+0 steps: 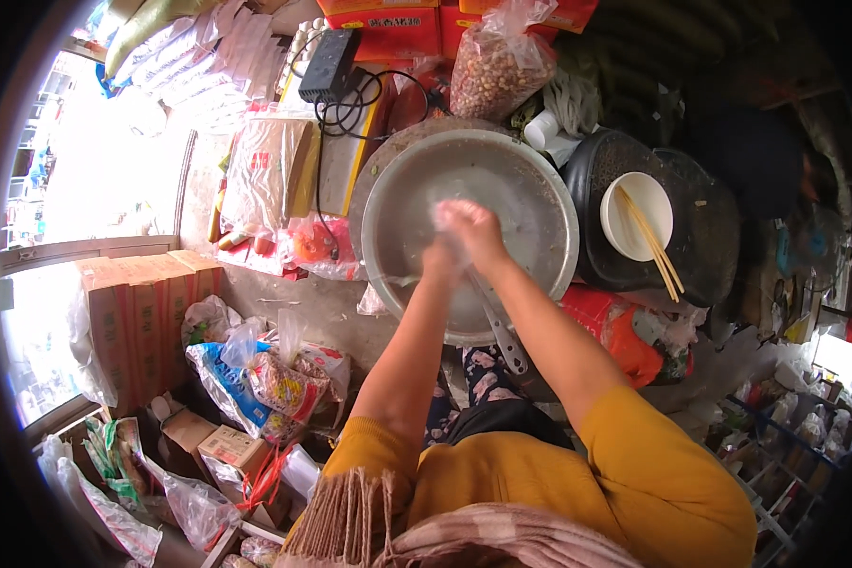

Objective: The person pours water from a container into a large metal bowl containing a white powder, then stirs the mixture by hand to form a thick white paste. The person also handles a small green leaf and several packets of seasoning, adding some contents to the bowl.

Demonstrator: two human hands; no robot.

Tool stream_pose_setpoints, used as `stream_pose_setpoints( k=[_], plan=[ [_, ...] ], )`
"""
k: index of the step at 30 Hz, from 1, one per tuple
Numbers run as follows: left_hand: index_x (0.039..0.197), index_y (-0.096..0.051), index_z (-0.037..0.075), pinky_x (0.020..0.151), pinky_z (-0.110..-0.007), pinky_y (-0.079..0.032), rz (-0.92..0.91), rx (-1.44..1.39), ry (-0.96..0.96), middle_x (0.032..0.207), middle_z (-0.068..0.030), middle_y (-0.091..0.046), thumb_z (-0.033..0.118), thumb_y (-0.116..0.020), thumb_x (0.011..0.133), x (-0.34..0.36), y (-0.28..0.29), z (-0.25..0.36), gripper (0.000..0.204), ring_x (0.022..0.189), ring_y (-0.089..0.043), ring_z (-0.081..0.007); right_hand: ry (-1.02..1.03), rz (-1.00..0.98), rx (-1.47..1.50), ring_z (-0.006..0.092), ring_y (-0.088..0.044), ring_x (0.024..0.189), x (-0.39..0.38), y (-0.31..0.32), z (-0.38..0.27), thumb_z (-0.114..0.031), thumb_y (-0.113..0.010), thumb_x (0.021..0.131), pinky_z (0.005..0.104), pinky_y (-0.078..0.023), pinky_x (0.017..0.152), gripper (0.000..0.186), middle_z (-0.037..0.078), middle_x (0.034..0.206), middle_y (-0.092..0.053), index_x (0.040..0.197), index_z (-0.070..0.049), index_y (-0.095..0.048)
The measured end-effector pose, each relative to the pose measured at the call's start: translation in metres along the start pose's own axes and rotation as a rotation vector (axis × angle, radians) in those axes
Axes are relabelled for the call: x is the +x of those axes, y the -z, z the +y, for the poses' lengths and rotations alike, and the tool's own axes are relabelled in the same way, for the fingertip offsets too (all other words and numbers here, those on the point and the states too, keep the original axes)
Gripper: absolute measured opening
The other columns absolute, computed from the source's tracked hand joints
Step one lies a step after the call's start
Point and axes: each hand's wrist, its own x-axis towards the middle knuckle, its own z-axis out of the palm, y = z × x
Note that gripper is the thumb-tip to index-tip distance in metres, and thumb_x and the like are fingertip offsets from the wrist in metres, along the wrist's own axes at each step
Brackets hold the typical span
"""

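Note:
A large metal basin point(563, 213) holds what looks like water. Inside it, my left hand point(441, 254) is low and motion-blurred, its fingers too smeared to read. My right hand point(470, 227) is just above and right of it, fingers curled; whatever they hold cannot be made out. A long metal utensil point(507, 341) runs from beneath my hands over the near rim. Right of the basin, a white bowl point(615, 232) with wooden chopsticks point(665, 266) across it rests on a black surface point(705, 246).
Behind the basin lie a bag of nuts point(492, 76), a black power box point(324, 66) with cords, and red boxes point(388, 38). Cartons point(142, 322) and bagged goods point(275, 379) crowd the left; red-orange plastic bags point(625, 336) sit at the right.

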Motion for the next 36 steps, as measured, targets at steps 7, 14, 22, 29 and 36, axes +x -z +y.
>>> stream_pose_setpoints(
  k=[7, 14, 22, 29, 36],
  plan=[
    [0.110, -0.046, 0.000, 0.085, -0.038, -0.043, -0.552, -0.428, 0.340, 0.103, -0.0150, -0.053, 0.015, -0.043, 0.087, 0.001, 0.010, 0.000, 0.028, 0.099, -0.052, -0.0299, 0.525, -0.118, -1.047, 0.0336, -0.052, 0.098, -0.072, 0.023, -0.019, -0.008, -0.050, 0.077, 0.0412, -0.039, 0.088, 0.041, 0.022, 0.099, -0.057, 0.116, 0.002, -0.043],
    [0.094, -0.045, -0.009, 0.058, -0.031, -0.049, -0.262, 0.028, -0.181, 0.083, -0.0139, -0.057, -0.004, -0.057, 0.072, -0.088, -0.053, 0.003, 0.025, 0.068, -0.060, -0.0202, -0.112, -0.192, -1.252, 0.0407, -0.058, 0.071, -0.103, 0.043, -0.057, -0.008, -0.050, 0.073, 0.0475, -0.045, 0.065, 0.021, 0.023, 0.074, -0.059, 0.090, 0.004, -0.048],
    [0.075, -0.054, -0.011, 0.064, -0.038, -0.047, 0.515, 0.197, -0.343, 0.062, -0.0178, -0.060, 0.009, -0.057, 0.075, -0.014, -0.047, 0.001, 0.020, 0.064, -0.061, -0.0315, -0.103, -0.318, -1.129, 0.0412, -0.056, 0.070, -0.125, 0.046, -0.092, -0.015, -0.046, 0.082, 0.0457, -0.044, 0.063, 0.020, 0.026, 0.072, -0.057, 0.083, 0.004, -0.049],
    [0.130, -0.029, 0.002, 0.092, -0.032, -0.034, -0.219, 0.014, -0.470, 0.129, -0.0167, -0.037, 0.036, -0.050, 0.084, -0.047, -0.024, 0.054, 0.060, 0.114, -0.041, -0.0234, -0.781, -0.433, 0.096, 0.0026, -0.024, 0.040, -0.124, 0.093, -0.125, -0.026, -0.040, 0.092, 0.0174, -0.019, 0.035, 0.028, -0.005, 0.056, -0.029, 0.100, 0.000, -0.047],
    [0.118, -0.046, 0.011, 0.093, -0.040, -0.032, 0.024, 1.238, -1.380, 0.125, -0.0135, -0.042, 0.023, -0.044, 0.084, -0.099, -0.058, 0.019, 0.037, 0.115, -0.038, -0.0312, -0.838, -0.377, 0.350, 0.0015, -0.025, 0.039, -0.121, 0.104, -0.101, -0.030, -0.041, 0.091, 0.0153, -0.020, 0.033, 0.032, -0.005, 0.059, -0.031, 0.104, -0.001, -0.046]
  ],
)
